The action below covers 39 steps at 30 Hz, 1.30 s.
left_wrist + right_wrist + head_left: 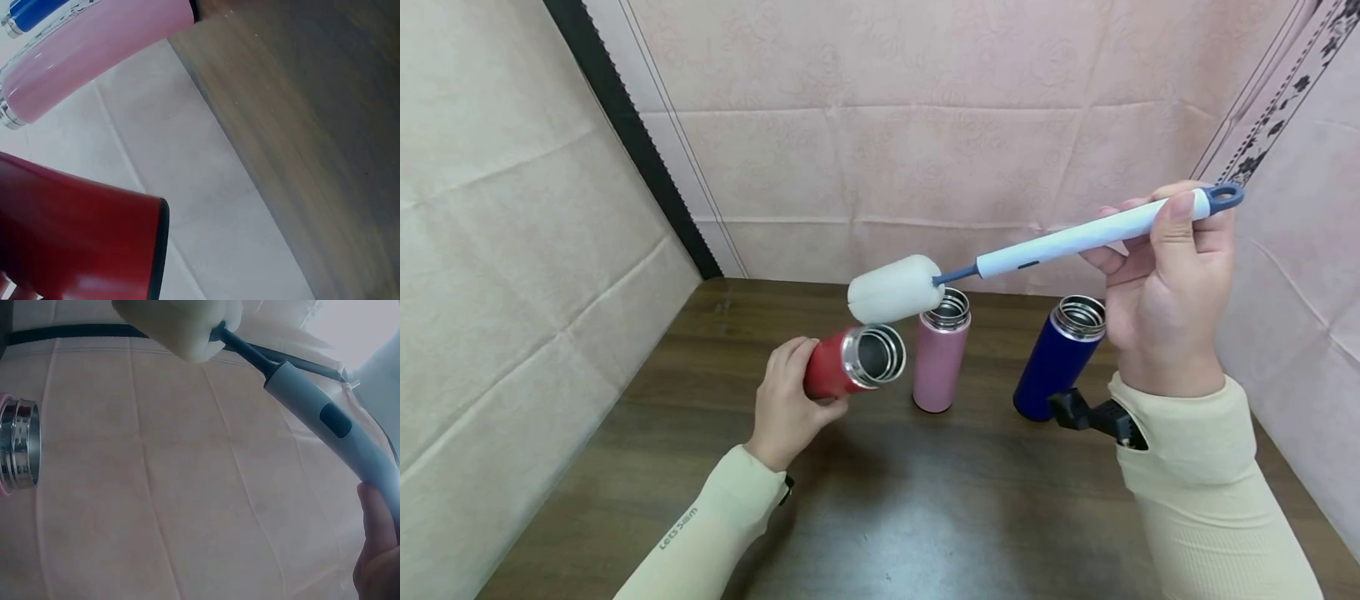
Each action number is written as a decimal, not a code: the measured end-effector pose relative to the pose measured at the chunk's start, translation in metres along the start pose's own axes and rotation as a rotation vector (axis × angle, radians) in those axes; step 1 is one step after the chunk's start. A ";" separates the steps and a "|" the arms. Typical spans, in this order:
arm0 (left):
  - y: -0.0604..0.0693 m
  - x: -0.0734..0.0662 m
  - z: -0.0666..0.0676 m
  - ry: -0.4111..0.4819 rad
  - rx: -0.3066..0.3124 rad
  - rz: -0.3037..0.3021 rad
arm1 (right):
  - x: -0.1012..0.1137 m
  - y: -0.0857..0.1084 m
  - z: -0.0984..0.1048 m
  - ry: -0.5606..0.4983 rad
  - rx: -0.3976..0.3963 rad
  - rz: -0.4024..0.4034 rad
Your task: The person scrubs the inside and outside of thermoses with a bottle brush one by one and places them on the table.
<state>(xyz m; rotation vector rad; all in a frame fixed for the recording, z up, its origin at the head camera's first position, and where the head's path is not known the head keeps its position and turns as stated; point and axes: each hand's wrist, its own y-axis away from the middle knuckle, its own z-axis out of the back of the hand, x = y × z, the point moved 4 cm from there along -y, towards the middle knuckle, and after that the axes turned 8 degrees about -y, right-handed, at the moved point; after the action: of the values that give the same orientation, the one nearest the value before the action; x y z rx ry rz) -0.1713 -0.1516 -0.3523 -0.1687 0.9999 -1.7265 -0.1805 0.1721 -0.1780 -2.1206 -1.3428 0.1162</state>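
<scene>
while my left hand (790, 404) grips the red bottle (829, 367) mid-frame, tilted, probably to present its mouth, my right hand (1172, 292) holds the sponge brush (1052, 245) by its handle, centre to upper right.

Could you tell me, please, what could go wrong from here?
The red bottle tilts in the left hand and might slip. The right hand grips the brush far from its sponge, which could wobble. The pink bottle stands near the red one and might be knocked over.
</scene>
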 end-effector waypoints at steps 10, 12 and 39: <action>-0.004 0.005 0.000 0.126 -0.011 0.125 | 0.005 0.008 -0.010 0.084 0.122 0.114; -0.005 0.009 0.000 0.176 -0.014 0.194 | 0.006 0.012 -0.012 0.090 0.154 0.119; -0.011 0.017 0.000 -0.057 0.088 0.259 | -0.006 0.029 -0.021 0.133 0.304 0.056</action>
<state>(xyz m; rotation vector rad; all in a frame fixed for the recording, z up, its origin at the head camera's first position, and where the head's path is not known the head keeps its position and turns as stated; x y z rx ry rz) -0.1868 -0.1652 -0.3507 -0.0290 0.8623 -1.5171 -0.1519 0.1491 -0.1785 -1.8755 -1.1124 0.1858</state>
